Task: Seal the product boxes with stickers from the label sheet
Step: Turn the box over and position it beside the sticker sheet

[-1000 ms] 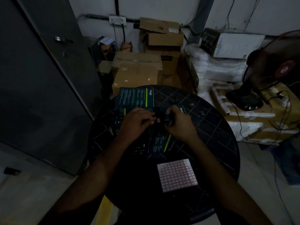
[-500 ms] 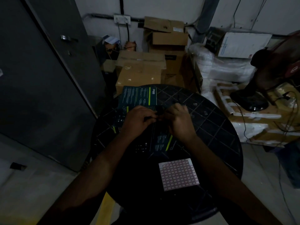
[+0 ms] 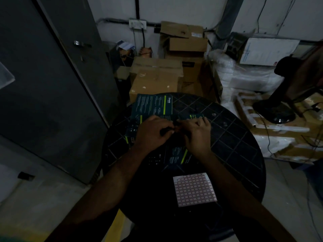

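Both hands meet over a dark product box (image 3: pixel 176 152) on the round table (image 3: pixel 236 137): left hand (image 3: pixel 152 133) and right hand (image 3: pixel 195 135) curl fingertips together at its far edge, what they pinch too dim to tell. The label sheet (image 3: pixel 194 189) lies nearer the person, closest to the right forearm.

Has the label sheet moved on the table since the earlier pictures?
No. The label sheet lies at the same spot near the round table's front edge, below the hands; only the camera shifted.

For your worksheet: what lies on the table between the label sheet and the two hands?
In the head view, a dark product box lies between the label sheet and the hands.
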{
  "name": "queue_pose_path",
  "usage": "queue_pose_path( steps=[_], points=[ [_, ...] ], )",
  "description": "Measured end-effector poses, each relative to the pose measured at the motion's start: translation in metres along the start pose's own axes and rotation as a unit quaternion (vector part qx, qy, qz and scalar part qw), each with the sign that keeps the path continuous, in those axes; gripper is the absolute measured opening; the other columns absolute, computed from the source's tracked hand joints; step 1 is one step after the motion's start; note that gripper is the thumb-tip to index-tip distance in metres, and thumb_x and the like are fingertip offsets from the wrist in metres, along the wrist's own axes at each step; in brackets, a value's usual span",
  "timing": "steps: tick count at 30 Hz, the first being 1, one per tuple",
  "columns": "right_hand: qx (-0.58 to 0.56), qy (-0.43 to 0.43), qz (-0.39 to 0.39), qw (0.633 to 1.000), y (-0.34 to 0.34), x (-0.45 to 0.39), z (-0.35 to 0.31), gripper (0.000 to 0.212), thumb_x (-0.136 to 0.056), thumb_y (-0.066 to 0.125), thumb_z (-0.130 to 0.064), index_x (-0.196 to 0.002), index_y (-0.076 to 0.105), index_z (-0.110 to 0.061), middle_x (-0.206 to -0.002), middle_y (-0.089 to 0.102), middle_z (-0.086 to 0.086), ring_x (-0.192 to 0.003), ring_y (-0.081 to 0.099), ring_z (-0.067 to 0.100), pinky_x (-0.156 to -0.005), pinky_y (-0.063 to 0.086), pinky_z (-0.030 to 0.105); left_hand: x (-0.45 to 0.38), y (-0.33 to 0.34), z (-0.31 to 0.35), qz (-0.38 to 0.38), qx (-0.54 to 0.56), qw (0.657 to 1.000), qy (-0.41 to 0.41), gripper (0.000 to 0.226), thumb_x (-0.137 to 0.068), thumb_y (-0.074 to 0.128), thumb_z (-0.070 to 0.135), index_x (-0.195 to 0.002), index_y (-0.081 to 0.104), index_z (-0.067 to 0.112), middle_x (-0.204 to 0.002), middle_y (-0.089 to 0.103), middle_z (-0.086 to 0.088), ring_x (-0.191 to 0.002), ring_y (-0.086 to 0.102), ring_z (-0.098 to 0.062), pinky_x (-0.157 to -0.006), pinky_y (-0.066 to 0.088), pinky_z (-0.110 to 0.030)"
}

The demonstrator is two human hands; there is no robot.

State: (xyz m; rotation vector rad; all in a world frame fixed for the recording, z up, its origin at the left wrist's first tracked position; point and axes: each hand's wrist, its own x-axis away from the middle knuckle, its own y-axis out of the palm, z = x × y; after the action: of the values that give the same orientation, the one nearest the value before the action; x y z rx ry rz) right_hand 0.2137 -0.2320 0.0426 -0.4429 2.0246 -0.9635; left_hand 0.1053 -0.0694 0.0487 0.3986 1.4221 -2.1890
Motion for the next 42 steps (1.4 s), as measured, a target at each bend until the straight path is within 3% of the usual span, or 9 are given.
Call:
queue_pose_path(
  steps=[4,8,15,20,26,29,34,38,42],
  points=[
    [0.034,0.025,-0.009,0.999,0.004,-0.002,-0.014,0.038,-0.078,0.079,-0.034,-0.114,0.072,-0.028,-0.099,0.07,-0.009,-0.105,0.054,0.019,-0.108,0.028,0.068,-0.007,-0.001,0.0,0.014,0.01,1.0,-0.012,0.016,-0.082,0.074,0.034,-0.097,0.073,0.031,-0.097,0.073,0.015,-0.089,0.056,-0.014,-0.068,0.051,-0.034],
    [0.022,0.016,-0.014,1.0,-0.001,-0.005,-0.004,0.032,-0.081,0.076,-0.04,-0.112,0.072,-0.036,-0.096,0.069,-0.012,-0.101,0.054,0.012,-0.104,0.034,0.06,-0.008,-0.004,-0.001,0.007,0.033,0.999,0.001,0.017,-0.08,0.078,0.031,-0.096,0.076,0.028,-0.1,0.074,0.014,-0.088,0.059,-0.013,-0.071,0.051,-0.035],
    [-0.029,0.012,0.016,0.999,-0.005,0.001,0.006,0.019,-0.081,0.072,-0.048,-0.099,0.074,-0.041,-0.089,0.067,-0.025,-0.087,0.054,0.002,-0.094,0.036,0.046,0.004,-0.014,-0.025,-0.036,0.114,0.992,0.027,0.021,-0.081,0.08,0.021,-0.102,0.078,0.017,-0.112,0.074,0.0,-0.107,0.068,-0.015,-0.1,0.05,-0.042],
    [-0.042,-0.018,0.025,0.999,-0.01,0.007,0.005,0.018,-0.083,0.069,-0.035,-0.1,0.074,-0.038,-0.091,0.059,-0.03,-0.088,0.051,-0.002,-0.097,0.036,0.046,0.009,-0.015,-0.026,-0.032,0.102,0.993,0.056,0.019,-0.085,0.077,0.016,-0.104,0.077,0.016,-0.115,0.073,0.001,-0.112,0.065,-0.014,-0.102,0.048,-0.038],
    [-0.043,-0.054,0.006,0.998,-0.029,0.005,0.015,0.011,-0.082,0.078,-0.02,-0.091,0.078,-0.027,-0.102,0.075,-0.015,-0.085,0.058,0.007,-0.077,0.046,0.028,0.018,-0.023,-0.032,-0.021,0.093,0.994,0.05,0.006,-0.083,0.078,0.015,-0.087,0.074,0.013,-0.109,0.074,0.001,-0.106,0.064,-0.016,-0.089,0.052,-0.042],
    [-0.062,-0.044,-0.03,0.997,-0.032,0.002,0.025,0.011,-0.083,0.077,-0.019,-0.093,0.079,-0.023,-0.104,0.073,-0.008,-0.091,0.058,0.003,-0.078,0.044,0.013,0.018,-0.03,-0.033,-0.017,0.038,0.997,0.063,0.006,-0.083,0.076,0.02,-0.088,0.074,0.018,-0.108,0.073,0.007,-0.101,0.059,-0.013,-0.086,0.05,-0.04],
    [-0.092,0.043,-0.015,0.995,-0.038,0.005,0.049,0.015,-0.084,0.076,-0.006,-0.097,0.079,-0.013,-0.105,0.076,0.001,-0.094,0.07,0.004,-0.087,0.059,0.028,0.037,-0.035,-0.049,0.02,0.146,0.988,-0.055,0.02,-0.085,0.076,0.016,-0.104,0.077,0.02,-0.117,0.07,0.012,-0.128,0.049,-0.005,-0.107,0.036,-0.018],
    [-0.09,0.033,-0.04,0.995,-0.049,0.001,0.055,0.011,-0.081,0.078,-0.006,-0.088,0.079,-0.015,-0.104,0.077,0.001,-0.095,0.07,0.004,-0.088,0.049,0.008,0.035,-0.039,-0.053,0.004,0.262,0.952,-0.16,0.02,-0.079,0.08,0.007,-0.084,0.076,0.026,-0.1,0.069,0.028,-0.121,0.056,0.007,-0.107,0.041,-0.016],
    [-0.16,0.089,0.006,0.983,-0.047,0.008,0.06,0.011,-0.08,0.078,0.0,-0.089,0.079,-0.007,-0.105,0.075,0.003,-0.1,0.067,0.0,-0.085,0.049,0.006,0.036,-0.043,-0.057,-0.013,0.318,0.931,-0.18,0.021,-0.081,0.075,0.001,-0.083,0.074,0.022,-0.099,0.069,0.034,-0.124,0.056,0.001,-0.109,0.041,-0.02]
  ],
)
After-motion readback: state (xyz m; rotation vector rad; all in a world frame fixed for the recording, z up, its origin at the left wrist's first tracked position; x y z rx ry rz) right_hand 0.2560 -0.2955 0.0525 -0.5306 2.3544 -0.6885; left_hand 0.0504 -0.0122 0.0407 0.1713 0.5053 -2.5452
